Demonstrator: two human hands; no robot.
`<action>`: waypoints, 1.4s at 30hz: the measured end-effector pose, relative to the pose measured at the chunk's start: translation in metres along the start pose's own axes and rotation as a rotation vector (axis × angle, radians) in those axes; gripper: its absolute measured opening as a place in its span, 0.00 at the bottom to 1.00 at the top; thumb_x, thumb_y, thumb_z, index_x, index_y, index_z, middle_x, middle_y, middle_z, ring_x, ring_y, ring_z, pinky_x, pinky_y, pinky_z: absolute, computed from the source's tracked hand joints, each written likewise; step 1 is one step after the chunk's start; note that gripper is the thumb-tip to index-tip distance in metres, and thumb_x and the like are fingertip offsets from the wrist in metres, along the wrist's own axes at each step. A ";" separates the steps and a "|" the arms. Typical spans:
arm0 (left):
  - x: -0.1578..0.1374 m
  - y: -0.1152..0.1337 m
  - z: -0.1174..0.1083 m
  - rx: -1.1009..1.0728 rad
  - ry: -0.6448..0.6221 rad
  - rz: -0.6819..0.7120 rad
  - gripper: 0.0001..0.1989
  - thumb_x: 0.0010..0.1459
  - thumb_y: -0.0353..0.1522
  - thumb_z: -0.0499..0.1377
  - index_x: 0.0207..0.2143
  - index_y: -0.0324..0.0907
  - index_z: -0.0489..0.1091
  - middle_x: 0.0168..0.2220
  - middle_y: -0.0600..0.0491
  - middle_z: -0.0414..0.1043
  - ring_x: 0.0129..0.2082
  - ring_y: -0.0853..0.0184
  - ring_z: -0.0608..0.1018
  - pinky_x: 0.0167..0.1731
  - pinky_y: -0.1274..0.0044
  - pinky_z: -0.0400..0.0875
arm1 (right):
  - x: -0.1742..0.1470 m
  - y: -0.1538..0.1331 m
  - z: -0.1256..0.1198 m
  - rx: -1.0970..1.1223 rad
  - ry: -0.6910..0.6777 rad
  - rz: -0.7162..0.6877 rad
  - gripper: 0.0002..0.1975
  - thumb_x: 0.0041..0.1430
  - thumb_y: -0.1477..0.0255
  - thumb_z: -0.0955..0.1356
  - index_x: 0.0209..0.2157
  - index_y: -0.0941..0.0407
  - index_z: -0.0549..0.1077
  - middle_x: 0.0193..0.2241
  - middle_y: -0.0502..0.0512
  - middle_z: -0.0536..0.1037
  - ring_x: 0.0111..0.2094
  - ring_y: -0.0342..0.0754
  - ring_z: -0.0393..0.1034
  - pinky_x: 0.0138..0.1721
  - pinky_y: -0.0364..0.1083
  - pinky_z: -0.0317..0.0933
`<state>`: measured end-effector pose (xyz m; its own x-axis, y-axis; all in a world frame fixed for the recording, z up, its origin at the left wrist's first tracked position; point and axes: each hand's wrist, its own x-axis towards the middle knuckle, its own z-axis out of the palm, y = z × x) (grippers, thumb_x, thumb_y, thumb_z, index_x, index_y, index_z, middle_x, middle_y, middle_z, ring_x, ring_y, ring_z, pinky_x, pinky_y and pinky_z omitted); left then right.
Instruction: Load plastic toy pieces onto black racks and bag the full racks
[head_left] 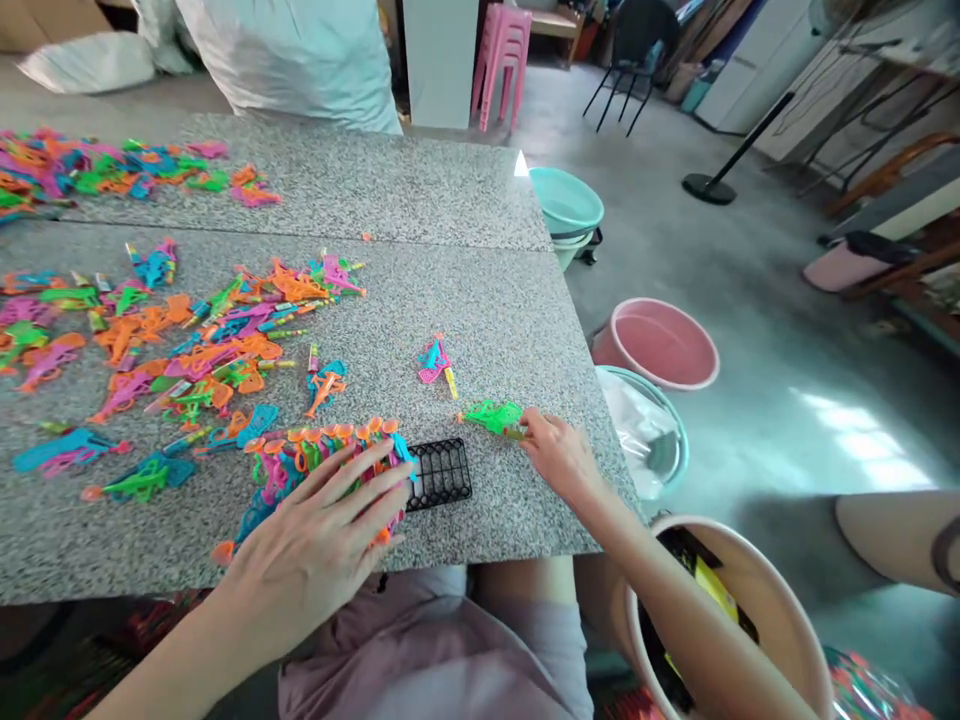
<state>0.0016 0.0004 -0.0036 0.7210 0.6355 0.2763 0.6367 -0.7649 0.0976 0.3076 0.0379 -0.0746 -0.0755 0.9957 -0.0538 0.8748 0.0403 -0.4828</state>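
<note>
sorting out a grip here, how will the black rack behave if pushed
The black rack looks light, being open latticework. Its straight edges suggest it's fairly stiff. Sitting low and flat, it would probably slide rather than tip.

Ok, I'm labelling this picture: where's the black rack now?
In the head view, the black rack is on the table, just right of the left hand.

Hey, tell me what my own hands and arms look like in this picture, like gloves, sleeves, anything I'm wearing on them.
The left hand and right hand are both ungloved, with slender fingers and no rings that I can see. Both forearms are bare, with no sleeve, watch or bracelet visible.
</note>
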 end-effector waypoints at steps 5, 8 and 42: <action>0.002 0.000 -0.004 0.024 -0.049 0.010 0.14 0.69 0.33 0.52 0.51 0.39 0.72 0.54 0.50 0.75 0.63 0.57 0.67 0.63 0.64 0.60 | -0.033 -0.062 0.037 0.558 -0.107 -0.047 0.13 0.57 0.75 0.68 0.43 0.53 0.64 0.33 0.51 0.80 0.31 0.46 0.76 0.32 0.43 0.67; 0.003 0.001 -0.005 0.015 -0.059 -0.003 0.13 0.69 0.34 0.53 0.51 0.40 0.71 0.55 0.50 0.74 0.63 0.58 0.65 0.64 0.64 0.59 | -0.043 -0.087 0.068 0.675 -0.188 -0.038 0.10 0.55 0.73 0.68 0.38 0.52 0.63 0.31 0.49 0.80 0.29 0.45 0.76 0.30 0.41 0.66; -0.002 -0.002 0.004 0.047 0.048 0.008 0.18 0.71 0.41 0.48 0.52 0.45 0.73 0.56 0.54 0.74 0.59 0.61 0.70 0.64 0.69 0.55 | 0.133 -0.082 0.020 0.160 -0.218 0.170 0.13 0.45 0.76 0.78 0.29 0.57 0.72 0.29 0.55 0.78 0.34 0.53 0.78 0.35 0.46 0.67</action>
<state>0.0001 0.0011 -0.0080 0.7128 0.6229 0.3224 0.6441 -0.7633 0.0505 0.2159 0.1650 -0.0596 -0.0510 0.9449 -0.3232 0.7983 -0.1559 -0.5817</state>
